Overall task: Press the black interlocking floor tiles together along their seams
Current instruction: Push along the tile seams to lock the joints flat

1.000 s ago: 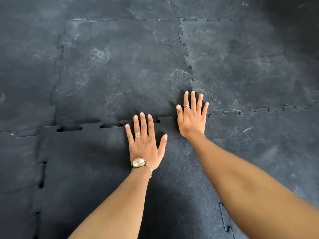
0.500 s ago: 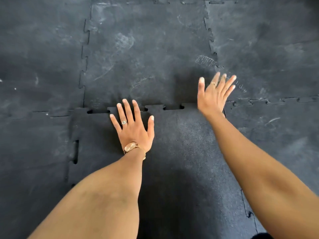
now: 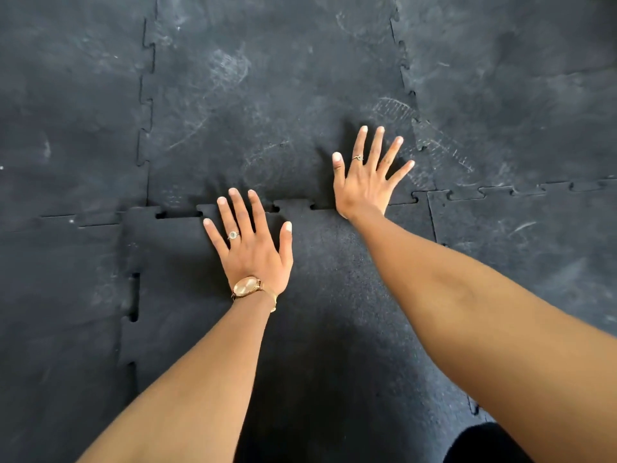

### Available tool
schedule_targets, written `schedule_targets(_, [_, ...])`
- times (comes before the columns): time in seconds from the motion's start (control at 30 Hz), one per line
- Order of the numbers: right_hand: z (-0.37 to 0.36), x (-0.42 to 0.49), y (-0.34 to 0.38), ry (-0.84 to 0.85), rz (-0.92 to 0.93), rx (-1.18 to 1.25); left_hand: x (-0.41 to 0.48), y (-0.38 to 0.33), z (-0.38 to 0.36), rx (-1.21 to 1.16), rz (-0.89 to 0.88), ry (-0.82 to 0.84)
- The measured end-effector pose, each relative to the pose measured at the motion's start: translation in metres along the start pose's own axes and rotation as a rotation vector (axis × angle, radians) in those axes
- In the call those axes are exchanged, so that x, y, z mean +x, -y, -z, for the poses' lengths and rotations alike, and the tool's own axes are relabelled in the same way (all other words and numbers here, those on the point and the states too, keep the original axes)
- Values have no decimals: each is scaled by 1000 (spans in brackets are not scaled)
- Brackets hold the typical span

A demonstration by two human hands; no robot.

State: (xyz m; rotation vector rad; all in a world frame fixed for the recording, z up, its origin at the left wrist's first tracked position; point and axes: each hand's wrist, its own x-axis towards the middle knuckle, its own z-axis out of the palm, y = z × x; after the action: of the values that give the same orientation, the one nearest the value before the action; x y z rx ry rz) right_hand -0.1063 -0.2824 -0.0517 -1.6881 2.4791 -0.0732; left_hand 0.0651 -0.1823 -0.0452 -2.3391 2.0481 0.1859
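Note:
Black interlocking floor tiles fill the whole view. The near tile (image 3: 327, 295) under my arms has a rougher grain, and its far toothed seam (image 3: 293, 206) shows open gaps against the scuffed far tile (image 3: 267, 95). My left hand (image 3: 252, 243) lies flat and spread on the near tile, fingertips reaching the seam; it wears a ring and a gold watch. My right hand (image 3: 365, 177) is spread with fingers apart over the far tile, its heel at the seam. Neither hand holds anything.
A gapped vertical seam (image 3: 134, 295) runs along the near tile's left edge. Other seams run up at the left (image 3: 147, 105) and at the right (image 3: 405, 71), and one runs off to the right (image 3: 534, 188). A dark clothed shape (image 3: 484, 442) sits at bottom right.
My right hand came off the seam, lifted and tilted, and now comes down spread a little farther forward. My left hand stayed flat by the seam. The camera shifted, so the floor sits lower and more to the right.

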Motion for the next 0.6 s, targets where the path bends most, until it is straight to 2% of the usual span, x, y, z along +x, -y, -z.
schedule_targets(0.17, [2, -2, 4, -25, -57, -15, 31, 22, 14, -32, -142, -54])
schedule_targets(0.3, [1, 0, 3, -27, -43, -26, 71, 35, 17, -81, 6, -86])
schedule_targets(0.6, [-2, 2, 1, -7, -14, 0, 77, 34, 14, 0, 8, 10])
